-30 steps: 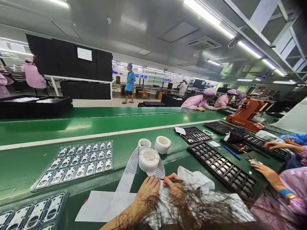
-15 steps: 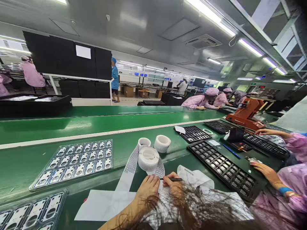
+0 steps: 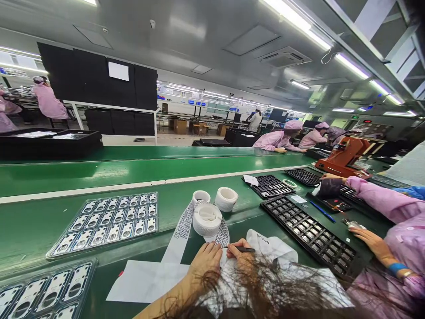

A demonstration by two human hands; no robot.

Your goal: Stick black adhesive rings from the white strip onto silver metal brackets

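Note:
My left hand lies with its fingers stretched flat on the near end of a white strip printed with black rings. In my right hand, dark tweezers are pinched, their tip at the strip beside my left fingertips. The strip runs under a white tape roll directly beyond my hands. Behind it stand a second roll and a third roll. Another ring-printed strip trails down to the left. Loose hair hides parts of my right hand and the white paper beneath.
At left lie clear trays of white parts. To the right is a black compartment tray with small metal parts. A co-worker's hand rests near a blue pen. A green conveyor runs beyond.
The co-worker's far arm has reached forward over the black trays, holding something dark. The person in blue has gone from view behind the black boards. My hands stay nearly in place.

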